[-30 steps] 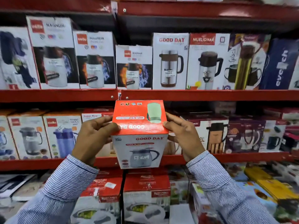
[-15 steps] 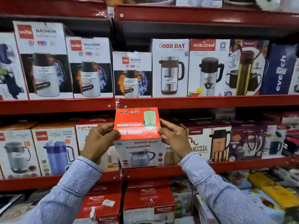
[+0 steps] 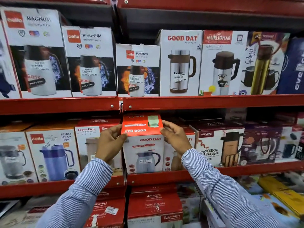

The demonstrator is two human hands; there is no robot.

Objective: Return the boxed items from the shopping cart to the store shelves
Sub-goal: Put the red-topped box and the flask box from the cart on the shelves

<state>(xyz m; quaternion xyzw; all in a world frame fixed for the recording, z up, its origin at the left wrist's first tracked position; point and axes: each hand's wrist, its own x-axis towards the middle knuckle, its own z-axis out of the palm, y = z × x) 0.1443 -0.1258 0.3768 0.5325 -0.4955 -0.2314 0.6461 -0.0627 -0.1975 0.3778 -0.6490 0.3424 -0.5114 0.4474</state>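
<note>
Fingers (image 3: 171, 127) of my right hand (image 3: 176, 137) and those of my left hand (image 3: 110, 142) are clamped on the two sides of the Good Day box (image 3: 143, 145), near its red top. Its base sits at the front edge of the middle shelf (image 3: 164, 177), upright, with the jug picture facing me. It stands between the Super Riva box (image 3: 87, 145) on its left and another Good Day carton, mostly hidden behind my right wrist, with the Trueware box (image 3: 218, 147) further right.

Bright even light, blurred edges, wide-angle bowing
</note>
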